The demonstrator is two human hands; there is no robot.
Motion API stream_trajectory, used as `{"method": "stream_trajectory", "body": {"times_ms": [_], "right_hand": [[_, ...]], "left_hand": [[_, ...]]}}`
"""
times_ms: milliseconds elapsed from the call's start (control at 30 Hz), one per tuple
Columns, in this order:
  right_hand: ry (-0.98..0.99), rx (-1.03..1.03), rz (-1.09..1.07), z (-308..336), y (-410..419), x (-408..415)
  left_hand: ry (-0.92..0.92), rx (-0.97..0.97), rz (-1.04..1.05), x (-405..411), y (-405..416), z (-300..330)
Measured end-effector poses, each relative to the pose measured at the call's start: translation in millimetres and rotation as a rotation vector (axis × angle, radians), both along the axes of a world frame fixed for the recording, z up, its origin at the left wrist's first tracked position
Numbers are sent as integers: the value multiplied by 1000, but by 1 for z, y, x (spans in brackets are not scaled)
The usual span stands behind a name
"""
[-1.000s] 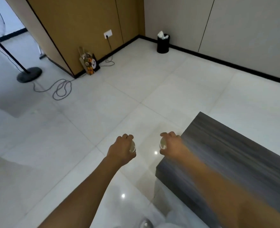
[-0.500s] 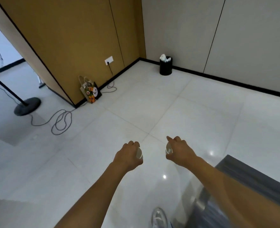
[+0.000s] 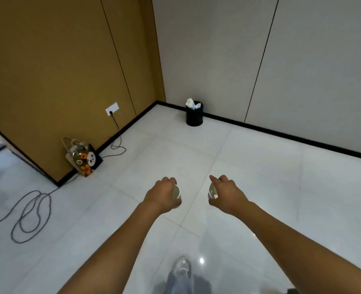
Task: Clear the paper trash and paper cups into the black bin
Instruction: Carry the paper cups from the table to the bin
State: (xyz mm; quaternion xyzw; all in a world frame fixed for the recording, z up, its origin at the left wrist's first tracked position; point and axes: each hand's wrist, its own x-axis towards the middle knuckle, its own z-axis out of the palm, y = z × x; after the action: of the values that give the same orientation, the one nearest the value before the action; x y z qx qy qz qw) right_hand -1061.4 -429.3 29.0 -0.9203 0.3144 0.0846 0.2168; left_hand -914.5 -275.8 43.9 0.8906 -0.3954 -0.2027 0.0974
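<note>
Ahead, black bin (image 3: 194, 116) in corner; bag (image 3: 82, 159), cable (image 3: 30, 215) leftward.

Black bin (image 3: 194, 116) with white paper trash (image 3: 193, 103) showing, white paper cups (image 3: 176, 192) (image 3: 212, 191), glossy white tiled floor (image 3: 260, 166), mustard-brown wall panels (image 3: 58, 60), pale grey wall panels (image 3: 217, 49), black skirting (image 3: 281, 134), floral-patterned orange-and-green tote bag (image 3: 82, 158), dark grey cable (image 3: 26, 217), white socket plate (image 3: 112, 109), white shoe (image 3: 182, 265).

bare forearms, no sleeves; grey trousers (image 3: 180, 283) and a white sneaker (image 3: 182, 265).
</note>
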Motion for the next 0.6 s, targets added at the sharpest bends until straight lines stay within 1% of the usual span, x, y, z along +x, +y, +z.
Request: {"method": "stream_trajectory", "body": {"times_ms": [200,333,533,600], "right_hand": [[14,44,-74,7,-87,133],[16,66,-108,3,-150,204],[6,60,-144,-15,-269,306],[-4,66,-153,-20,-320,347]], "left_hand": [[2,4,-63,143,-99,12],[16,16,-94,218,-168,12],[30,-4,-104,327,-289,-5],[40,-12,-93,368,-340,-10]]}}
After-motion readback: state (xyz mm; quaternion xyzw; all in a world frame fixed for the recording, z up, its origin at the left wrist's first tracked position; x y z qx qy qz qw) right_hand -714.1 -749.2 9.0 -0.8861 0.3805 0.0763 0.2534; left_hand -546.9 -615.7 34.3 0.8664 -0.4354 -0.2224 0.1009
